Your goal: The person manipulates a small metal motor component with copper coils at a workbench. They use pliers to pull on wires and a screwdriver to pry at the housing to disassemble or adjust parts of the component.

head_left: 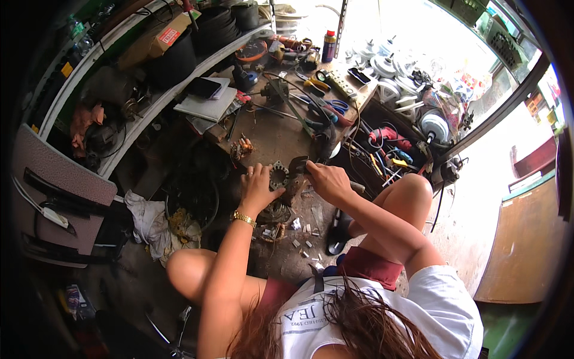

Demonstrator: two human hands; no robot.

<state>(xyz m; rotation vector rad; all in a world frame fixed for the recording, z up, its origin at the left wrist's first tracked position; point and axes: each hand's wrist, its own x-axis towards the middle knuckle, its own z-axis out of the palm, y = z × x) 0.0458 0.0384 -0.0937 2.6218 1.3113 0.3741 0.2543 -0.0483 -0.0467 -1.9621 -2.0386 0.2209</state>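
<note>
Left hand grasping ring | right hand pinching dark piece | risk: ring could slip if left grip slackens

the slotted ring looks matt metal, the bracelet glossy metal.

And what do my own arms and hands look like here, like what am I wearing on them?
Both hands are ungloved. Your left hand has a gold-coloured band at the wrist, and what looks like a ring on a finger. Your right hand and forearm show no jewellery; a short, loose white sleeve covers that upper arm.
</note>
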